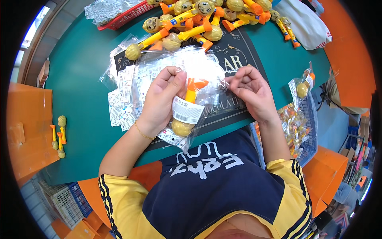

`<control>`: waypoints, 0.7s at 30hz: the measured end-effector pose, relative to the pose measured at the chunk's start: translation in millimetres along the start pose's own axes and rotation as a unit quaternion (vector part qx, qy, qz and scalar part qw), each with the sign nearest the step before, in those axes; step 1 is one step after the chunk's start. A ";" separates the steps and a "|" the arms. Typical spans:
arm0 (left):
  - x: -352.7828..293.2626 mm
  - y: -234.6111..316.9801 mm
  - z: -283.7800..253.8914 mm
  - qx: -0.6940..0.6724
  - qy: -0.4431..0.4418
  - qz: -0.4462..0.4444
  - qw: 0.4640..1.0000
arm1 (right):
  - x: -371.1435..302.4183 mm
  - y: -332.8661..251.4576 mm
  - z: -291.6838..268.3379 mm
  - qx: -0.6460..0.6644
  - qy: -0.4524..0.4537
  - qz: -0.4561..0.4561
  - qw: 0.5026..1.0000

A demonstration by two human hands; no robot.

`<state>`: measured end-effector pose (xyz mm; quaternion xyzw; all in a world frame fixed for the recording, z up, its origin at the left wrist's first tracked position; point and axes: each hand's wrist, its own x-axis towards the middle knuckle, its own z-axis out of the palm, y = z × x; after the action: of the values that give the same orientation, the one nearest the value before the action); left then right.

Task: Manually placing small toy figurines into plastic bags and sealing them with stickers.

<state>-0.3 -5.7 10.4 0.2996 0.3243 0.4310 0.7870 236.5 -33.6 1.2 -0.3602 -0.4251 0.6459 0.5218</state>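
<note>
A clear plastic bag [192, 133] hangs in front of me. Inside it is a yellow candy dispenser [182, 128] with a gold sculpted head pointing down and an orange foot at the top; a white printed label [188, 110] wraps its stem. Thumb and fingers of my left hand [165, 89] pinch the bag near its upper end. My right hand [254, 93] is closed in a pinch on a bit of clear plastic film; whether this film belongs to the same bag, I cannot tell. Below both hands lies a heap of clear bags [159, 71] and small printed leaflets [119, 109].
Loose dispensers [191, 28] are piled at the far side, beside a red basket [127, 16] of leaflets. A black printed mat [248, 51] covers part of the green table [79, 91]. Bagged dispensers fill a blue crate [309, 135] at right. Several dispensers [59, 137] lie far left.
</note>
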 end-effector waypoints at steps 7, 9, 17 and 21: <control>-14.0 -0.6 21.4 0.076 -0.041 0.040 0.995 | -4.7 -5.6 41.5 0.019 -0.056 0.093 0.994; -12.6 -2.7 15.6 0.092 -0.052 0.048 0.993 | -2.6 -5.5 44.4 0.020 -0.053 0.112 0.992; -8.5 2.2 12.5 0.093 -0.042 -0.044 0.994 | -4.5 3.2 36.3 0.086 0.009 0.090 0.992; -10.3 2.9 13.7 0.118 -0.057 -0.059 0.990 | -4.1 -8.6 38.3 0.076 0.013 0.114 0.991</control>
<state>4.5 -16.1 23.5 0.3948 0.3444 0.3250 0.7873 205.7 -43.4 23.8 -0.3741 -0.3242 0.7266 0.4763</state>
